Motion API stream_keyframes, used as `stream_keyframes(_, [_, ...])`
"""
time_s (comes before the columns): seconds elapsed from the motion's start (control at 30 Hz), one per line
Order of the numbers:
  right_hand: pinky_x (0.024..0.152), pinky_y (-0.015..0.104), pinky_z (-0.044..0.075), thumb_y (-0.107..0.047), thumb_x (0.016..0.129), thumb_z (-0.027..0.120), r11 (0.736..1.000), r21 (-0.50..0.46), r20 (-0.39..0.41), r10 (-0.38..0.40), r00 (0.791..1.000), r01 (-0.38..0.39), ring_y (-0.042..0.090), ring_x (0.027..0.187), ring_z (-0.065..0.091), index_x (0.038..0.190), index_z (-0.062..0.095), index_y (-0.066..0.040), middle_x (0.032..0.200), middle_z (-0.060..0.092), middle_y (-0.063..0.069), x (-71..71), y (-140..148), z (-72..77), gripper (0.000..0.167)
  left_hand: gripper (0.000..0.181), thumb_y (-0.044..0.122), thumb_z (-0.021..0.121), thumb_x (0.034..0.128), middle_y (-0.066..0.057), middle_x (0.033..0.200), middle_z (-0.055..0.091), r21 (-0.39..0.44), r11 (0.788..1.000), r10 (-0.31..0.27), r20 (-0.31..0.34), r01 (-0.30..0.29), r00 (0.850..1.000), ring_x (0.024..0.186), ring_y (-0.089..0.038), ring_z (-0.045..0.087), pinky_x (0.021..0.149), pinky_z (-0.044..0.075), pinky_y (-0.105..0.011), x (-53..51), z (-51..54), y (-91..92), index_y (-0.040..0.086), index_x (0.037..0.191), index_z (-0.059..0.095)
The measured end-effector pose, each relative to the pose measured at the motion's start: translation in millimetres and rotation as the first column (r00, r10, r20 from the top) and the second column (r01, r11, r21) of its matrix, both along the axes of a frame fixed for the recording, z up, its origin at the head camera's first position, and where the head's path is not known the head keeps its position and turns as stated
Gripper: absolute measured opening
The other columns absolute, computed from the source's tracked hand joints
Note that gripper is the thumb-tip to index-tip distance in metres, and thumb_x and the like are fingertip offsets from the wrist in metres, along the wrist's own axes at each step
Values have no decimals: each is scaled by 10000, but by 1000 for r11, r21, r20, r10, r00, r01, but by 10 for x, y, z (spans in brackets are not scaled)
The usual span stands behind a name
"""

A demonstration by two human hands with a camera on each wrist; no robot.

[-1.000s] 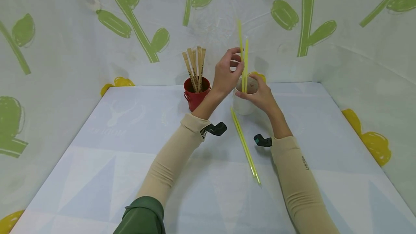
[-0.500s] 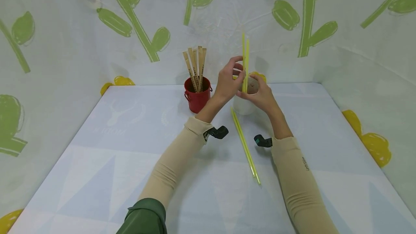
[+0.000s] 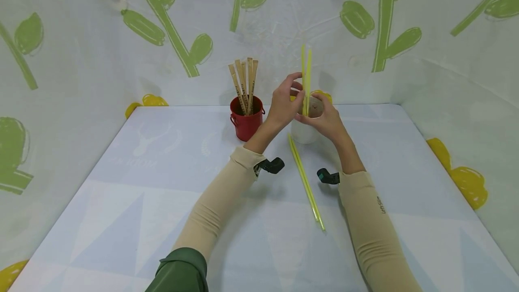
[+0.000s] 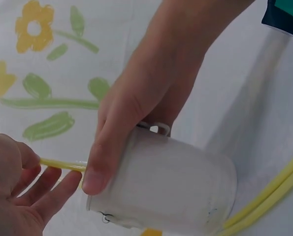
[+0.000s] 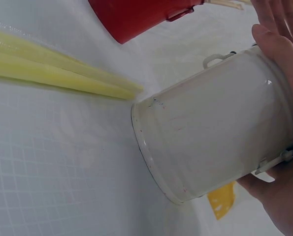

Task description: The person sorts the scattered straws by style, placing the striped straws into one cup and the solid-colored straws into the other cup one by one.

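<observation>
A small white bucket (image 3: 305, 134) with side handle loops stands at the table's far side. My right hand (image 3: 327, 123) grips its rim, the thumb on the near side. Two yellow straws rise upright from it. The left one, a straw (image 3: 303, 62), is pinched by my left hand (image 3: 285, 102) just above the rim; the other straw (image 3: 310, 66) stands close beside it. In the left wrist view the pinched straw (image 4: 62, 163) runs from the fingertips to the bucket's mouth. The straws' lower ends are hidden inside the bucket.
Left of the white bucket stands a red bucket (image 3: 247, 127) holding several flat light-brown sticks (image 3: 252, 78) with printing. Two more yellow straws (image 3: 305, 179) lie side by side on the table (image 3: 162, 220), in front of the white bucket. A patterned sheet (image 3: 284, 8) rises behind the table.
My left hand has come down and the pinched straw has sunk lower into the white bucket, now more upright. The right hand has stayed on the rim.
</observation>
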State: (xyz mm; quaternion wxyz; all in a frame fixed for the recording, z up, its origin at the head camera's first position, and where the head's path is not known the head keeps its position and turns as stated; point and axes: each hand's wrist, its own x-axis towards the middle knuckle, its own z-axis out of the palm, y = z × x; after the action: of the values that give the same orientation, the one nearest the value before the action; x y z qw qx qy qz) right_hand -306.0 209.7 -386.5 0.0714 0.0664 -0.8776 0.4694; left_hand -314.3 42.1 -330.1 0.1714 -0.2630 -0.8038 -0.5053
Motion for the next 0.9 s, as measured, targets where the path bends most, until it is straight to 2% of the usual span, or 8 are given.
stream_keyframes(0.3, [1103,661,316,-549,721,814,1000,-9,8,9,1000,-9,351,1411,327,1448,347,-194,1565,325,53,9,-17,16,934,422,64,567,973,-121,1096,661,-38,999,34,5,-34,999,993,-230,698,822,586,-242,-13,-17,-41,80,1388,491])
stream_keyframes(0.43, [1098,665,319,-538,728,814,1000,-10,14,7,1000,-7,355,1409,331,1450,348,-192,1562,332,63,10,-25,24,926,424,36,569,961,-132,1063,657,-10,1000,29,-8,-30,1000,969,-243,705,758,590,-225,-20,-15,-68,67,1378,500])
stream_keyframes(0.6, [1092,654,339,-557,723,809,1000,1,27,-6,1000,6,354,1389,347,1462,334,-195,1554,340,72,1,-32,32,950,423,24,569,956,-141,1053,643,32,999,7,7,-7,1000,949,-242,706,703,585,-197,-9,7,-111,59,1372,499])
stream_keyframes(0.77, [1085,641,359,-564,721,807,1000,-4,27,-11,1000,11,342,1376,353,1467,329,-198,1544,348,68,10,-31,34,959,376,49,573,959,-129,1041,656,39,999,11,-14,-10,1000,932,-233,701,773,586,-217,16,-18,-151,59,1332,528])
stream_keyframes(0.9, [1089,648,351,-552,726,809,1000,-7,26,-6,1000,6,344,1386,342,1468,330,-198,1554,335,65,21,-34,36,952,352,54,584,955,-146,1056,658,42,999,-4,-13,5,1000,945,-231,697,830,586,-250,53,-88,-189,43,1305,544])
